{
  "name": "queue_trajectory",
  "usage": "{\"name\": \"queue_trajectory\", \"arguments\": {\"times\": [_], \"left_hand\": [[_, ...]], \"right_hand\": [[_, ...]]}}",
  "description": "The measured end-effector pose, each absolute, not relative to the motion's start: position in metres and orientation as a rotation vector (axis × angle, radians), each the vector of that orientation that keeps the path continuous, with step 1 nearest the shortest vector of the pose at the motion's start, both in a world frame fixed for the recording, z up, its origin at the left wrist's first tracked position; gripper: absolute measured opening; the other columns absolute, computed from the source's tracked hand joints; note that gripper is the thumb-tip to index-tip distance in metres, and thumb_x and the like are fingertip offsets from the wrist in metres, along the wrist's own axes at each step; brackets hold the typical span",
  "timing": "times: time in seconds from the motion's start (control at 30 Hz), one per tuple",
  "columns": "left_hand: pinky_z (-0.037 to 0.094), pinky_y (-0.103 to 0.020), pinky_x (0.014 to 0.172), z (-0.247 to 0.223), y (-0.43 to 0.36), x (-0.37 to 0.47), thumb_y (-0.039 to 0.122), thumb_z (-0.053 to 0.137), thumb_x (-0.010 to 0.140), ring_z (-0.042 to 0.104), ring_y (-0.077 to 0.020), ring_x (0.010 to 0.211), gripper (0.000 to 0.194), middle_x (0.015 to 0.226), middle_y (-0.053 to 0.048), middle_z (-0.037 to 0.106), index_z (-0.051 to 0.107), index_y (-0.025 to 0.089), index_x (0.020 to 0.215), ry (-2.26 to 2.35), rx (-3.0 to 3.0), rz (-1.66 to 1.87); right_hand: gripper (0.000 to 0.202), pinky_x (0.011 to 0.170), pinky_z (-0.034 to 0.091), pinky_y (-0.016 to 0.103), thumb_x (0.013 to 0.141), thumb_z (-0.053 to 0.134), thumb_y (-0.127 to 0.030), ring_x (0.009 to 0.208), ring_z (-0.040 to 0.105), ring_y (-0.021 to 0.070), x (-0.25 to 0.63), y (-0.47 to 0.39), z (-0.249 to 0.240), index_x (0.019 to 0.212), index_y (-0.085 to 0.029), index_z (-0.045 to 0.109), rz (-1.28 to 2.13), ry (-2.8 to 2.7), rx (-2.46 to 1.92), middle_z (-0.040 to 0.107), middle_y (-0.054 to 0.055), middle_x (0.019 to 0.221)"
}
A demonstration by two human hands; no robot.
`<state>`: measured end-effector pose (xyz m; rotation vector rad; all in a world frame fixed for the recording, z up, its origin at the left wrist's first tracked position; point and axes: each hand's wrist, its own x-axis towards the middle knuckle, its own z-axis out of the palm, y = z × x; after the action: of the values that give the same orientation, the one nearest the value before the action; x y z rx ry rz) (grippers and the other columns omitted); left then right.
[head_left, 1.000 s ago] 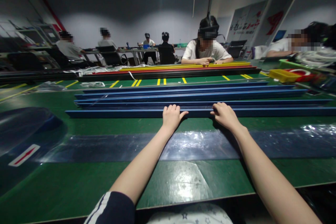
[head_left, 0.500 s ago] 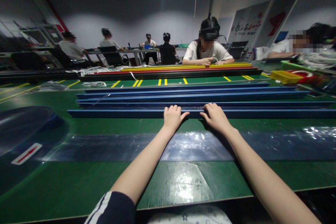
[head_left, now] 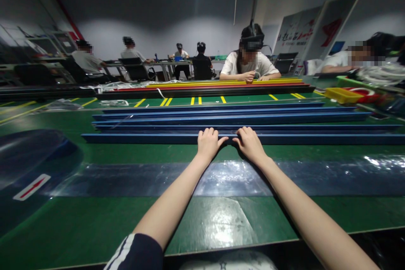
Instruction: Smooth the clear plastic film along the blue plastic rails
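Note:
Lying across the green table is a long blue channel-shaped strip [head_left: 142, 138], the nearest of several. My left hand [head_left: 208, 141] rests over its near wall, fingers curled over the top and thumb along the front face. Close by on the right, my right hand [head_left: 249, 143] grips the same wall in the same way, its thumb pointing toward the left thumb. The fingertips of both hands are hidden inside the channel. A clear plastic strip [head_left: 126, 179] lies flat under my forearms.
More blue strips [head_left: 228, 118] lie parallel behind. The clear plastic curls up at the left beside a red arrow label [head_left: 32, 187]. Black, red and yellow strips [head_left: 205, 90] lie farther back, before a seated co-worker [head_left: 249, 61]. A yellow tray [head_left: 343, 95] stands at right.
My right hand has slid left along the blue strip, closer to my left hand. The left hand stays where it was. The co-worker opposite has shifted their hands.

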<state>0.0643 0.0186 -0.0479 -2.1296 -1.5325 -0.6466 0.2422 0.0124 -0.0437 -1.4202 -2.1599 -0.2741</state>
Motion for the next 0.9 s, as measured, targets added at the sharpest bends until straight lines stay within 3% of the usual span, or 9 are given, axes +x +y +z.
{"name": "queue_trajectory", "arguments": {"times": [0.4,0.9], "left_hand": [[0.031,-0.035,0.072,-0.047,0.018,0.063,0.058,0.040,0.085,0.052,-0.0236,0.085,0.045,0.087,-0.009,0.064,0.061,0.018,0.087,-1.524,-2.157,-0.673],[0.031,-0.035,0.074,-0.045,0.018,0.061,0.059,0.036,0.086,0.052,-0.0234,0.085,0.047,0.086,-0.009,0.064,0.061,0.019,0.085,-1.518,-2.156,-0.680]], "right_hand": [[0.001,0.072,0.034,0.032,0.083,0.050,-0.020,0.086,0.046,0.0224,0.241,0.019,-0.046,0.083,-0.019,0.049,-0.204,-2.138,-1.411,0.057,0.008,0.090],[0.003,0.068,0.035,0.032,0.079,0.049,-0.019,0.082,0.048,0.0224,0.292,0.016,-0.037,0.076,-0.020,0.050,-0.275,-2.167,-1.512,0.058,0.008,0.083]]}}
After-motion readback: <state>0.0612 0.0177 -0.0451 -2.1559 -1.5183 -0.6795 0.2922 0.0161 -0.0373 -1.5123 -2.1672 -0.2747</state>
